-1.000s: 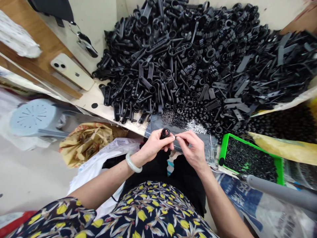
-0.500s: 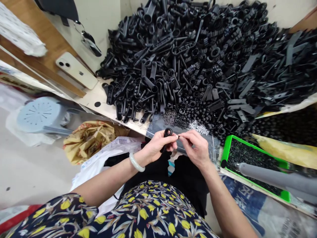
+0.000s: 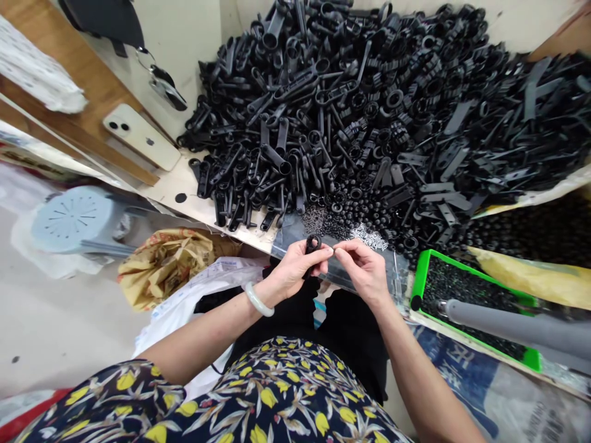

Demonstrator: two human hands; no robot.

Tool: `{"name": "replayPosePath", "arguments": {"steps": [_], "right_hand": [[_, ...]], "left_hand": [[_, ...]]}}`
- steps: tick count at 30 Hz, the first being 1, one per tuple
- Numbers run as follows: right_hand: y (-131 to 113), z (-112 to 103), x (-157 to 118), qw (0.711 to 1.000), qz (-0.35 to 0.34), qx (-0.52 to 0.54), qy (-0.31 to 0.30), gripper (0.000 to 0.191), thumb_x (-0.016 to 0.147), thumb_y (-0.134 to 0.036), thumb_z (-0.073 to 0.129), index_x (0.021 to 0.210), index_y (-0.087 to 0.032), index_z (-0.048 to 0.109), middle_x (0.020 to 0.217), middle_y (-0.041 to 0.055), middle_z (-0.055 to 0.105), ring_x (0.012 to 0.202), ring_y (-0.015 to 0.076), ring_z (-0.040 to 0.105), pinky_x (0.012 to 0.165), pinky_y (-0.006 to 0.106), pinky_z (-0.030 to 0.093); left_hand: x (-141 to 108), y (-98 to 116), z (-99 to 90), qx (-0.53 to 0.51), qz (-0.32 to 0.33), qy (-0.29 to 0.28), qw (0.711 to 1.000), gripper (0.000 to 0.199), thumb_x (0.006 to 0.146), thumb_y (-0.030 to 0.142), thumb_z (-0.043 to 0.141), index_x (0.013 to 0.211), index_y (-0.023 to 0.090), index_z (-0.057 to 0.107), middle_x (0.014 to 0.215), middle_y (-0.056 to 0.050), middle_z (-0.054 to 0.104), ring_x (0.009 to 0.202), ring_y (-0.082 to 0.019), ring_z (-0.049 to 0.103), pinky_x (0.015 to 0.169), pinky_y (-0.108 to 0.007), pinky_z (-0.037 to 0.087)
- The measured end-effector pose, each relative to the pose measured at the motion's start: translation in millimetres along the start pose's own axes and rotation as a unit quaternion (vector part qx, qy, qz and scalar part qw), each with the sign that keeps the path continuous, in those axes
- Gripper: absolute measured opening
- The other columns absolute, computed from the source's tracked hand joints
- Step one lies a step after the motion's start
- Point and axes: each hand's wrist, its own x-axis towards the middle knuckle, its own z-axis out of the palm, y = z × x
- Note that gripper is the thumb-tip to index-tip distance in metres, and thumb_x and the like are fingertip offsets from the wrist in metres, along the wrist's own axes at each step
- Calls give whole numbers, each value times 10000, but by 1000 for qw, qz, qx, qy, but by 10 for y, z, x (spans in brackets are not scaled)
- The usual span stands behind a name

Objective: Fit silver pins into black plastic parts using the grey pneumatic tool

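My left hand is closed around a black plastic part with a ring-shaped end, which sticks up above the fingers. Thumb and forefinger of my right hand are pinched together right beside the left fingertips, on something too small to make out. Just beyond the hands, small silver pins lie in a loose heap. Left of them are tiny metal pieces and small round black pieces. A large pile of black plastic parts covers the table behind.
A green-rimmed tray with small black bits stands at the right, a grey cylindrical bar lying across it. At the left are a white phone, keys, a blue-grey stool and a brown paper bag.
The right hand's fingers have shifted slightly at the left fingertips. The left hand keeps its hold on the ringed part. The whole view has moved a little.
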Motion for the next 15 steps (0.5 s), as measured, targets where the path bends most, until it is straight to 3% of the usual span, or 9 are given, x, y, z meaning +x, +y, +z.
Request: {"name": "replayPosePath", "arguments": {"steps": [4, 11, 15], "right_hand": [[18, -12, 10, 1000, 6, 14, -18, 189, 992, -405, 693, 970, -228, 756, 922, 31, 737, 816, 172, 685, 756, 299, 559], [-135, -129, 83, 981, -114, -151, -52, 162, 1023, -336, 639, 965, -248, 762, 859, 29, 704, 724, 162, 617, 680, 317, 510], [-149, -122, 19, 987, -95, -127, -31, 145, 1021, -340, 648, 987, -252, 758, 894, 36, 722, 746, 173, 644, 654, 319, 518]], "left_hand": [[0, -2, -17, -5, -4, -7, 1000, 331, 804, 392, 863, 850, 142, 650, 622, 23, 604, 556, -69, 491, 532, -204, 318], [-32, 61, 29, 15, -10, 8, 1000, 331, 797, 392, 857, 797, 149, 632, 597, 21, 602, 539, -70, 477, 526, -210, 323], [-39, 82, 95, -23, -20, 9, 999, 309, 769, 354, 876, 797, 137, 657, 572, 35, 567, 520, -55, 442, 513, -200, 305]]}}
